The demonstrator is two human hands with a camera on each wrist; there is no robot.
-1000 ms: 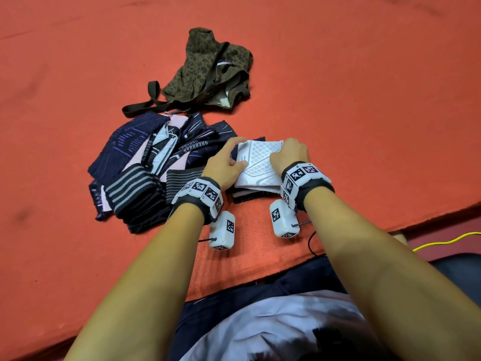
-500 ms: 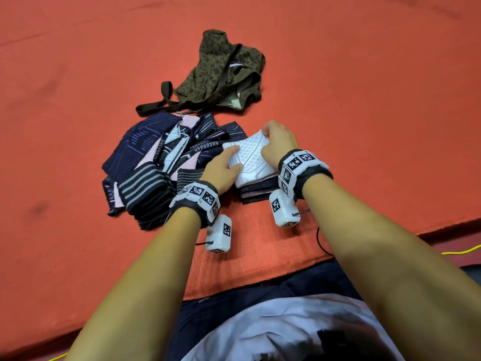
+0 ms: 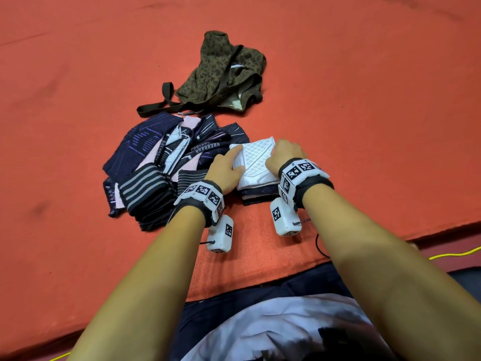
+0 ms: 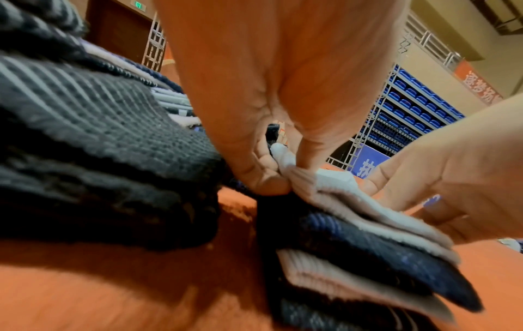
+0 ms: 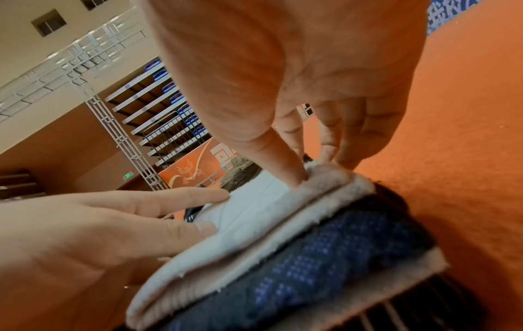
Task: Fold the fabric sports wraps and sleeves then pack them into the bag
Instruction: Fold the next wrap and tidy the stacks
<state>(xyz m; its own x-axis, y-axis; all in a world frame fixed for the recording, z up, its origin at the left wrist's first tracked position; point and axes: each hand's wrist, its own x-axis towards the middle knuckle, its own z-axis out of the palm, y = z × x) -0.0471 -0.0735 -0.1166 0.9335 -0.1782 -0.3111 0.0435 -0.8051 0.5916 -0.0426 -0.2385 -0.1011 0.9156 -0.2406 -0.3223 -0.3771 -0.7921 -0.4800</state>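
Head view. Centre of frame: the white sleeve [image 3: 256,160], folded, lies on top of a small stack of folded pieces [image 3: 260,195] on the orange mat [image 3: 364,113]. The left hand [image 3: 226,170] rests on its left edge with the fingers nearly straight; the right hand [image 3: 285,153] has its fingers curled over the right edge. The sleeve lies between the two hands, its long axis running from the lower centre toward the upper centre of the frame. The camouflage bag [image 3: 223,74] sits above, well apart, slightly nearer the right hand. Unfolded dark wraps [image 3: 166,152] lie at centre left.

Left wrist view. Thumb and fingers of the left hand [image 4: 268,170] pinch the sleeve's corner [image 4: 300,179] at centre.

Right wrist view. The right hand's fingertips [image 5: 294,177] press and hook the sleeve's far edge [image 5: 325,177]; the grip is narrow.
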